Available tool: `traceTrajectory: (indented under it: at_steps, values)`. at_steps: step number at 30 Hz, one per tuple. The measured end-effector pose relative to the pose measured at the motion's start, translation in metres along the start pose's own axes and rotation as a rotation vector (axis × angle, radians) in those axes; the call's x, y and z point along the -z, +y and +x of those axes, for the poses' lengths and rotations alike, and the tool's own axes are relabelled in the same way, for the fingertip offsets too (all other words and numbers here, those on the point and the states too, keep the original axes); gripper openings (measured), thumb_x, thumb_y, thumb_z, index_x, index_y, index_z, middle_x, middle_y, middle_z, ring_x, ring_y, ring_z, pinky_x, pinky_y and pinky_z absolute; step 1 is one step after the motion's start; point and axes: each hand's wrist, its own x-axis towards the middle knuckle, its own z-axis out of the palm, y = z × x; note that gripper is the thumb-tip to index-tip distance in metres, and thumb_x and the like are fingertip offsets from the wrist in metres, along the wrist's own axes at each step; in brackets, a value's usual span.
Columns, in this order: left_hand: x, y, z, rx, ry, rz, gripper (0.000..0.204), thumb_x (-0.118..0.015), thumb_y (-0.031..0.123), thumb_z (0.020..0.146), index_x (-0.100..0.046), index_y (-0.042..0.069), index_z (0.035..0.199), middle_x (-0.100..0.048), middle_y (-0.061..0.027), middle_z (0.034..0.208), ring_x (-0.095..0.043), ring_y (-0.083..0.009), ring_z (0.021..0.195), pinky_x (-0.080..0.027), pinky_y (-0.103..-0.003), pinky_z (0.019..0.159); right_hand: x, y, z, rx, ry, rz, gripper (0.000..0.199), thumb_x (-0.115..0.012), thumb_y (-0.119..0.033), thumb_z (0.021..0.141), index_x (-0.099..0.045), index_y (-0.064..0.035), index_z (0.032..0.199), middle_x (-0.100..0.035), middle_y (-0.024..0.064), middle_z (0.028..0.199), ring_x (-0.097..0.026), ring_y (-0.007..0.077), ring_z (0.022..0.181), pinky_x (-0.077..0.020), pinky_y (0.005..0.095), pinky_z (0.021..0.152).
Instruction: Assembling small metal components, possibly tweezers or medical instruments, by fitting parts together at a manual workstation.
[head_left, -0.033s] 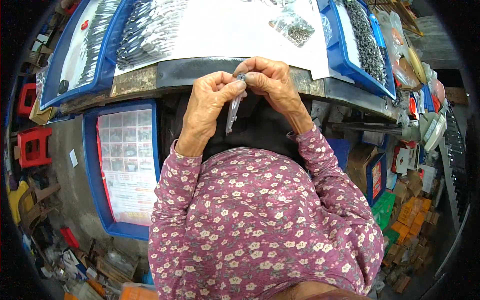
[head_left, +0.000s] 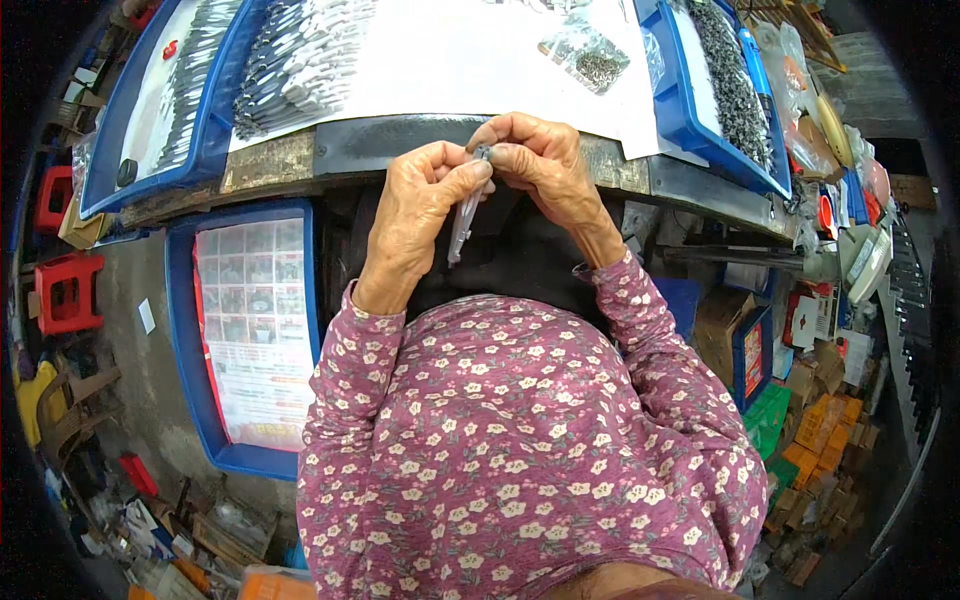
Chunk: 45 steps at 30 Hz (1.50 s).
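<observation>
A thin grey metal strip [head_left: 463, 222] hangs down between the two hands, just in front of the near edge of the workbench [head_left: 400, 150]. Its top end sits where the fingertips meet, and its lower end points down toward the person's dark lap. The left hand [head_left: 418, 205] is closed around the strip's upper part, thumb and forefinger pinching it. The right hand [head_left: 535, 160] is curled too, its fingertips pressed on the small piece at the strip's top end; what that piece is cannot be told. Both wrists come out of purple flowered sleeves [head_left: 640, 330].

On the bench beyond the hands lies a white sheet [head_left: 470, 60] with a heap of similar grey strips [head_left: 300, 60] on its far left part and a clear bag of small dark parts [head_left: 590, 55] to the far right. A blue tray [head_left: 730, 90] full of small dark parts stands on the right, another blue tray [head_left: 130, 110] on the left. Below the bench, to the left of the person, a blue tray with a printed sheet [head_left: 250, 330] stands on the floor, and red stools [head_left: 65, 290] stand further left.
</observation>
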Motion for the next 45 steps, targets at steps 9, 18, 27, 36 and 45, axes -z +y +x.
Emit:
traceTrajectory:
  at_steps: [9, 18, 27, 36, 45]
  values:
    - [-0.023, -0.009, 0.001, -0.389, 0.363, 0.351, 0.014, -0.058, 0.006, 0.081, -0.048, -0.002, 0.087, -0.058, -0.0101, 0.07, -0.058, -0.0159, 0.063, -0.045, -0.025, 0.057, -0.008, 0.006, 0.006, 0.106, 0.13, -0.007, 0.02, -0.058, -0.012, 0.083, -0.056, 0.0028, 0.096, -0.054, -0.0012, 0.072, -0.038, 0.0004, 0.052, -0.0288, 0.0136, 0.045]
    - [-0.023, -0.006, -0.001, -0.58, 0.409, 0.815, 0.009, -0.053, 0.005, 0.082, -0.046, 0.001, 0.086, -0.055, -0.0184, 0.068, -0.057, -0.038, 0.063, -0.043, -0.04, 0.051, -0.001, -0.009, 0.008, 0.079, 0.032, -0.124, 0.019, -0.061, -0.013, 0.081, -0.057, 0.0015, 0.093, -0.053, -0.003, 0.069, -0.04, 0.0009, 0.053, -0.0294, 0.014, 0.046]
    - [-0.023, -0.005, 0.0, -0.567, 0.299, 0.809, 0.01, -0.054, 0.003, 0.079, -0.046, 0.002, 0.085, -0.056, -0.0165, 0.065, -0.057, -0.0355, 0.059, -0.043, -0.038, 0.05, 0.07, -0.025, 0.085, 0.234, 0.167, -0.641, 0.021, -0.059, -0.02, 0.079, -0.062, -0.0004, 0.086, -0.051, -0.0008, 0.061, -0.041, 0.0034, 0.048, -0.034, 0.0167, 0.041]
    - [-0.02, -0.005, 0.0, -0.492, 0.235, 0.807, 0.01, -0.053, 0.006, 0.079, -0.045, 0.003, 0.084, -0.055, -0.016, 0.063, -0.056, -0.0343, 0.057, -0.042, -0.038, 0.05, 0.134, 0.003, 0.187, 0.282, 0.437, -1.431, 0.024, -0.056, -0.019, 0.07, -0.055, 0.0021, 0.082, -0.059, 0.0137, 0.066, -0.056, 0.0258, 0.055, -0.0475, 0.037, 0.051]
    - [-0.016, -0.005, 0.0, -0.494, 0.24, 0.776, 0.01, -0.053, 0.005, 0.079, -0.045, 0.002, 0.083, -0.055, -0.0158, 0.063, -0.056, -0.0334, 0.058, -0.042, -0.038, 0.051, 0.125, 0.019, 0.192, 0.275, 0.509, -1.702, 0.03, -0.064, -0.012, 0.065, -0.055, -0.0016, 0.091, -0.059, 0.0228, 0.077, -0.06, 0.0385, 0.072, -0.049, 0.0457, 0.06]
